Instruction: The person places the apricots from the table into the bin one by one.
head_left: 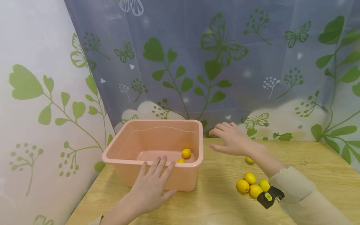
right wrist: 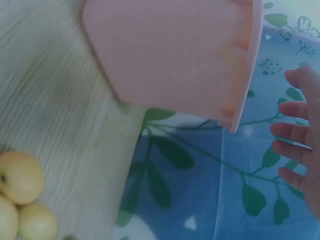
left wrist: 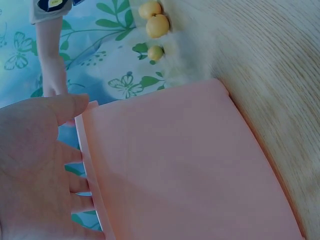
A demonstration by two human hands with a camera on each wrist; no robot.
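Note:
A pink plastic tub (head_left: 154, 126) stands on the wooden table, with a few yellow lemons (head_left: 186, 153) on its floor. My left hand (head_left: 150, 184) lies at the tub's near rim, fingers straight and spread, their tips reaching over the edge. In the left wrist view the thumb and fingers of this left hand (left wrist: 40, 160) meet the rim. To the right of the tub, my right hand (head_left: 232, 139) hovers at about rim height with loosely bent fingers and holds nothing. The right wrist view shows this right hand (right wrist: 302, 135) apart from the tub (right wrist: 170, 55).
Several lemons (head_left: 243, 186) sit in a cluster on the table (head_left: 219, 200), below the right forearm. Another lemon (head_left: 249, 160) lies farther back, partly hidden by that forearm. A blue cloth backdrop (head_left: 180, 25) with green leaves and butterflies hangs behind; a white patterned one (head_left: 56, 137) is at left.

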